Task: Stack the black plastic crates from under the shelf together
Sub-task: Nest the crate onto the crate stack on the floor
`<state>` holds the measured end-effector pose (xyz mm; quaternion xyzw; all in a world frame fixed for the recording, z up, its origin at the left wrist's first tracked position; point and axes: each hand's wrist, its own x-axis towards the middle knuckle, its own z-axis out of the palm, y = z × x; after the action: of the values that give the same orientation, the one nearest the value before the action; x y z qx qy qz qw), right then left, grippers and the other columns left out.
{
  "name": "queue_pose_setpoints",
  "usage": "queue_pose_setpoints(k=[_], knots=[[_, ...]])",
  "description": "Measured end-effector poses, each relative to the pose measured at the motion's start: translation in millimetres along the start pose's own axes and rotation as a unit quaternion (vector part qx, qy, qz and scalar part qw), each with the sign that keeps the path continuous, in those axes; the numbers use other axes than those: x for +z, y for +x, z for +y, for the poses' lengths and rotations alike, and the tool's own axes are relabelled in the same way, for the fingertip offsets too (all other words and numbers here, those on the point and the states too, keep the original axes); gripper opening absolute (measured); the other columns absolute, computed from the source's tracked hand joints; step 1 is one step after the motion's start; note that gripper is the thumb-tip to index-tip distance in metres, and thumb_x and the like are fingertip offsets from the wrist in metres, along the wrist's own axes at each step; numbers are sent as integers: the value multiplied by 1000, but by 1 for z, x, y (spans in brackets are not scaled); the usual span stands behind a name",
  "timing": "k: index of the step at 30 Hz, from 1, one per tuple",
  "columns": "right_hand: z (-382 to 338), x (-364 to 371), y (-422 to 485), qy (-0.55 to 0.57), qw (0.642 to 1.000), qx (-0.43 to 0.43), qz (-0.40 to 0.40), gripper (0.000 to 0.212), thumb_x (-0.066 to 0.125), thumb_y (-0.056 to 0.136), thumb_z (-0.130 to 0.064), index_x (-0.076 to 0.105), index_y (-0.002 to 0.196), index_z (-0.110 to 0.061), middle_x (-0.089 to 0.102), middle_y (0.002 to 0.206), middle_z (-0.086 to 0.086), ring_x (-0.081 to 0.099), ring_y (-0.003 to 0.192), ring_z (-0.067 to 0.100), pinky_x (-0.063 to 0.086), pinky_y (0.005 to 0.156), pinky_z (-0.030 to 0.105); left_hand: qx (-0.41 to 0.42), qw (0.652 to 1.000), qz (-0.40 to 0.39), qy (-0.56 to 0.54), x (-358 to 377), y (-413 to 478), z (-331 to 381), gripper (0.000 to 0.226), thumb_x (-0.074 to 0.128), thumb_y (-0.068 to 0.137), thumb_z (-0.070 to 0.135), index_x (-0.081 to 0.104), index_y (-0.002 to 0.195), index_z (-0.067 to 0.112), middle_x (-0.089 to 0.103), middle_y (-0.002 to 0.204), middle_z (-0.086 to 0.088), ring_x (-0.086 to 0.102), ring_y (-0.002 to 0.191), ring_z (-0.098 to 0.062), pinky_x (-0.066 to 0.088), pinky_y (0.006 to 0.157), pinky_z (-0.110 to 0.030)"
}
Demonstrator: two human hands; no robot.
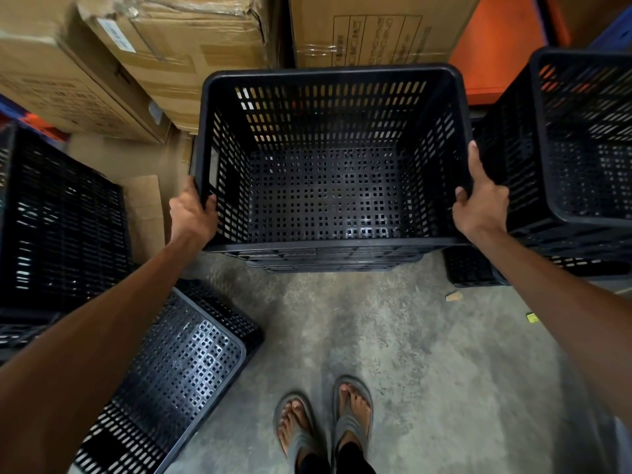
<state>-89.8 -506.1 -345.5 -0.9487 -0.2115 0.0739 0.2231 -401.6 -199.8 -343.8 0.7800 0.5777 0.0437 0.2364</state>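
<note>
A black perforated plastic crate [328,248] stands open side up in front of me, and the rims of other crates show just under its near edge. My left hand [193,213] grips its left rim. On the right rim, my right hand [480,203] is closed around the edge. More black crates are around: a stack at the right [581,148], one at the left [58,217], and one lying upside down and tilted on the floor at the lower left [181,367].
Cardboard boxes [164,53] are piled behind the crate, with another printed box [369,32] beside an orange shelf beam [492,53]. The concrete floor [427,354] carries small scraps. My feet in sandals [325,425] stand near the bottom.
</note>
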Motion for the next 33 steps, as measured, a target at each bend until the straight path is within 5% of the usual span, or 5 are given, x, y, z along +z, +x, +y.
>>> queue_pose_setpoints(k=[13,17,24,29,33], knots=[[0,1,-13,-72,997,-31,-8,79,47,97,-13,-3,155,-34,47,63,9,39,55,20,46,64,33,0,999,28,32,4,-9,-8,54,48,96,31,28,142,9,58,118,-30,62,100,-44,54,87,-49],[0,4,-9,-115,993,-28,-1,84,50,95,-17,-8,154,-34,58,81,18,49,61,28,40,58,31,94,989,49,107,2,-15,6,90,51,89,2,-5,152,32,31,152,-16,62,91,-33,53,66,-44],[-9,-2,32,-167,983,-64,47,53,55,88,-26,31,135,-20,28,148,19,42,125,43,49,86,57,157,964,82,197,-6,12,18,69,58,82,25,27,140,8,44,135,-18,44,123,-36,38,103,-53],[-14,3,81,-162,981,-95,-42,75,49,96,-27,5,154,-13,-4,163,9,16,147,34,45,100,53,195,962,34,186,-3,50,37,84,58,86,22,7,152,11,2,161,-15,8,149,-31,17,120,-44],[-13,12,74,-94,989,-110,-42,85,49,92,-8,-8,155,-13,7,163,11,41,134,38,53,86,42,202,959,38,197,3,52,30,95,57,84,4,-9,153,7,-14,161,-14,-10,149,-30,6,122,-41]])
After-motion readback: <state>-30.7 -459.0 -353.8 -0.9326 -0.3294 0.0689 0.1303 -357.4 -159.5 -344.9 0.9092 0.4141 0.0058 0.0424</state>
